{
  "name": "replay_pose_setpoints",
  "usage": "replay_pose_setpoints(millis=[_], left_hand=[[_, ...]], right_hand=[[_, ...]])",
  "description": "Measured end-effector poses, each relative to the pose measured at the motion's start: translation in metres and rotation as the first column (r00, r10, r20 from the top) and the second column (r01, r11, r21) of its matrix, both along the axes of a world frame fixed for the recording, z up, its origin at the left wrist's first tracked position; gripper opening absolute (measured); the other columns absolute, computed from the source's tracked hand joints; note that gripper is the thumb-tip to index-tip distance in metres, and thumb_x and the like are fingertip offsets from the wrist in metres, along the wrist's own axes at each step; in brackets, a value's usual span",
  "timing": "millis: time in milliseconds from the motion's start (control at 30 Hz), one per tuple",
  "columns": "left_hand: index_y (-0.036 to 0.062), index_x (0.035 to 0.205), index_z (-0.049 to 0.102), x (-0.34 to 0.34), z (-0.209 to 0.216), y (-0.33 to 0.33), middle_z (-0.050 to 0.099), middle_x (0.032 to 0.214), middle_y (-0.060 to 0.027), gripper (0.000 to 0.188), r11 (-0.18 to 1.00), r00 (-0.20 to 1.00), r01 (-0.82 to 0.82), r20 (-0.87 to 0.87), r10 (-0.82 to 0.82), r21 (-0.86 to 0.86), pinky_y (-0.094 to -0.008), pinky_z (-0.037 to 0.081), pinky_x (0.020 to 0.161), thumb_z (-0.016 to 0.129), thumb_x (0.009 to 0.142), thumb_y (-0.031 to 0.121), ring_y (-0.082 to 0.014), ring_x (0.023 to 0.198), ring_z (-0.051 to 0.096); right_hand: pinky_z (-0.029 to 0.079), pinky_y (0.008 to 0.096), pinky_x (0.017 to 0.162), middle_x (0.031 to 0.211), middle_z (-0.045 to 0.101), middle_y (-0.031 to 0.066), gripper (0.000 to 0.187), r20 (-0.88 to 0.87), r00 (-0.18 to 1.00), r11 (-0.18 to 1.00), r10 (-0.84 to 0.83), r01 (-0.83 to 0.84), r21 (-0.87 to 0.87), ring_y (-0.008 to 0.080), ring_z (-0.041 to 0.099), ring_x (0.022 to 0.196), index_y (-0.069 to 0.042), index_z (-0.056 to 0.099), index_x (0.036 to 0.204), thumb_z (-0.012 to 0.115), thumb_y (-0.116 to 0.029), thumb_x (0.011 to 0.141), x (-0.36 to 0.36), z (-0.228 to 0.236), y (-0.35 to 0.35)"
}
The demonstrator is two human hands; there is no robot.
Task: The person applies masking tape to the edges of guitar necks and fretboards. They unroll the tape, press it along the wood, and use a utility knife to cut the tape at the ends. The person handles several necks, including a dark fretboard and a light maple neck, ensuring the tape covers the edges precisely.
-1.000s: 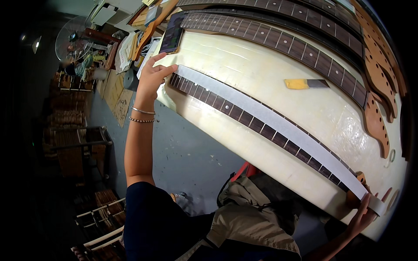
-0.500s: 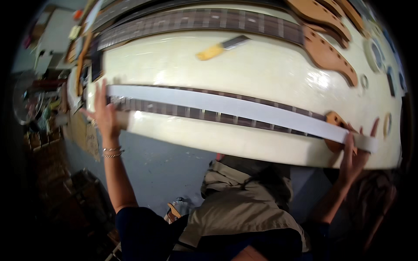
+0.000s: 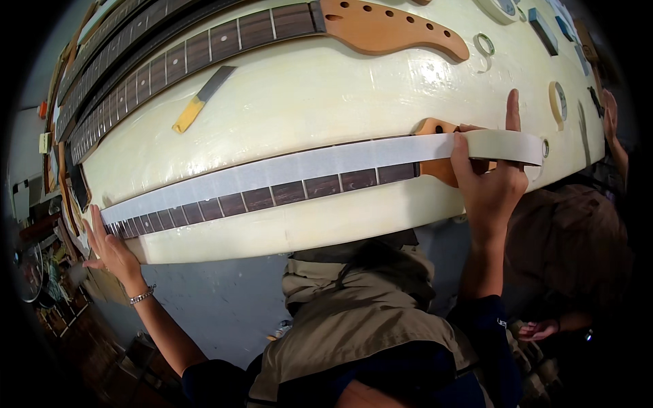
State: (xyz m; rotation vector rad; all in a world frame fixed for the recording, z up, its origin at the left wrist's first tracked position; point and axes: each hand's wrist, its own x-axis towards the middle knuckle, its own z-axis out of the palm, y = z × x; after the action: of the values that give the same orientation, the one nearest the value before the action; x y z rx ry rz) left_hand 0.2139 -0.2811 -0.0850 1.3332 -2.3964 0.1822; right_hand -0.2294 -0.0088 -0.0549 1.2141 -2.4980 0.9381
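A guitar neck (image 3: 325, 190) with a dark fretboard and an orange-brown headstock lies along the near edge of the table. A long pale strip of masking tape (image 3: 272, 161) stretches over the far part of the fretboard, leaving the near part bare. My right hand (image 3: 491, 183), over the headstock, grips the roll of masking tape (image 3: 500, 145), its index finger pointing up and its thumb at the strip. At the neck's left end my left hand (image 3: 117, 253) has its fingers outstretched, touching the neck beside the strip's end.
More guitar necks (image 3: 211, 51) lie together at the far left. A yellow-handled flat blade (image 3: 202, 100) rests between them and the taped neck. Tape rolls (image 3: 558, 102) and blue blocks (image 3: 544, 32) sit at the right. Another person's hands (image 3: 610, 115) show at the far right.
My view has turned, so the neck now slopes up to the right. The strip has come down against the fretboard, where it hung more loosely. Both hands stay at the two ends.
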Motion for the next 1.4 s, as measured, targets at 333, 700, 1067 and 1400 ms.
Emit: replay_pose_setpoints(millis=[333,700,1067,1400], left_hand=[[0.0029,0.136,0.039,-0.053,0.013,0.038,0.040,0.139,-0.0147,0.073,0.995,0.992,0.097,0.086,-0.096,-0.008,-0.0464,0.016,0.109,0.010,0.094,0.055,-0.0342,0.137,0.018],[-0.0016,0.134,0.039,-0.209,0.000,0.139,0.039,0.139,-0.0181,0.075,0.907,0.916,0.401,-0.066,-0.395,0.132,-0.0522,0.009,0.109,0.015,0.092,0.056,-0.0398,0.135,0.022],[0.0052,0.132,0.043,-0.295,0.047,0.160,0.044,0.136,-0.0097,0.050,0.656,0.766,0.640,-0.261,-0.588,0.400,-0.0573,0.002,0.108,0.053,0.087,0.023,-0.0256,0.129,0.038],[0.0017,0.084,0.062,-0.236,0.034,0.014,0.061,0.081,-0.0110,0.014,0.951,0.965,0.213,0.105,-0.240,0.224,-0.0339,0.046,0.068,0.064,0.077,0.012,-0.0245,0.078,0.059]], right_hand=[[0.040,0.0246,0.064,0.106,0.062,0.0064,0.051,-0.147,0.989,0.999,0.012,-0.006,0.047,0.0115,0.050,0.053,0.005,0.057,0.109,0.074,-0.007,0.063,-0.004,-0.007,0.003],[0.042,0.0282,0.064,0.078,0.062,0.0028,0.061,-0.229,0.973,0.990,-0.037,0.067,0.127,0.0166,0.050,0.059,0.003,0.054,0.119,0.074,-0.012,0.063,-0.001,-0.007,0.005],[0.033,0.0426,0.091,0.094,0.062,0.0064,0.058,-0.059,0.998,1.000,0.018,-0.019,-0.003,0.0208,0.057,0.078,0.003,0.043,0.128,0.063,-0.024,0.081,0.009,-0.024,-0.001],[0.028,0.0359,0.085,0.092,0.063,0.0048,0.068,-0.041,0.991,0.979,0.130,-0.135,-0.152,0.0201,0.053,0.084,0.006,0.036,0.133,0.061,-0.035,0.084,0.011,-0.034,-0.002]])
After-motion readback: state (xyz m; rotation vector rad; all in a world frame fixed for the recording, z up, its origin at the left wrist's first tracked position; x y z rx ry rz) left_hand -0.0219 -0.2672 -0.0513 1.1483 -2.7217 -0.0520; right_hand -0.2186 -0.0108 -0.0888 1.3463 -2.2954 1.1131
